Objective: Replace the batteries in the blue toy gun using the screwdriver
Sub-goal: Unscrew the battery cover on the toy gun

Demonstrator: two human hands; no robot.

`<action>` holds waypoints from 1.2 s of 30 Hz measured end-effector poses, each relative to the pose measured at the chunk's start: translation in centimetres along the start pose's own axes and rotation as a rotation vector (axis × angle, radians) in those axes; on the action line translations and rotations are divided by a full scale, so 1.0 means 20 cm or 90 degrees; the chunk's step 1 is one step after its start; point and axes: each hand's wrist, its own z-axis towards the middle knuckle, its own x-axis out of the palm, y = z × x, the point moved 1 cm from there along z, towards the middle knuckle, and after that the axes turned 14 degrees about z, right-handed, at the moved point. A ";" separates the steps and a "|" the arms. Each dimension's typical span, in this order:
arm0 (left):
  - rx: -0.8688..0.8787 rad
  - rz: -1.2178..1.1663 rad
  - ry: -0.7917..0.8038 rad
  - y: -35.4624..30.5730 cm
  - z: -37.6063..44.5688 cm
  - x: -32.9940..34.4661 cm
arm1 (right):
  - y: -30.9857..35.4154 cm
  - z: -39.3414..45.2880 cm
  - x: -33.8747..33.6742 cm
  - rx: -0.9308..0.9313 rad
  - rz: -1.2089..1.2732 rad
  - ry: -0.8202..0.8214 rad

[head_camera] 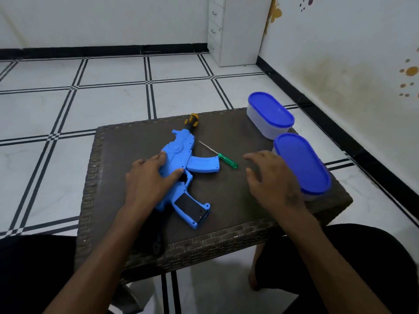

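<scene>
Blue plastic toy gun [179, 159] flat on dark woven table [226, 205], frame centre. L hand [147, 177] pressing it steady, fingers spread, no grip. R hand [272, 177] empty, fingers loose — prob. heading for thin green-handled screwdriver [221, 156] w/ tip beside magazine.

On the brown table [238, 200], the left hand [147, 180] lies flat on the blue toy gun [181, 159], the right hand [274, 177] hovers spread beside a green-handled screwdriver [224, 158], and two blue-lidded containers [301, 162] stand along the right edge.
</scene>
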 end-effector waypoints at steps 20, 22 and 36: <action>-0.027 0.069 0.092 0.05 -0.11 -0.02 | 0.04 0.10 0.20 0.044 0.435 -0.136; -0.040 0.075 0.100 0.05 -0.16 -0.03 | 0.11 0.09 0.14 0.020 0.494 -0.145; -0.045 0.027 0.154 0.06 -0.30 0.05 | 0.26 -0.05 0.01 -0.148 0.598 0.101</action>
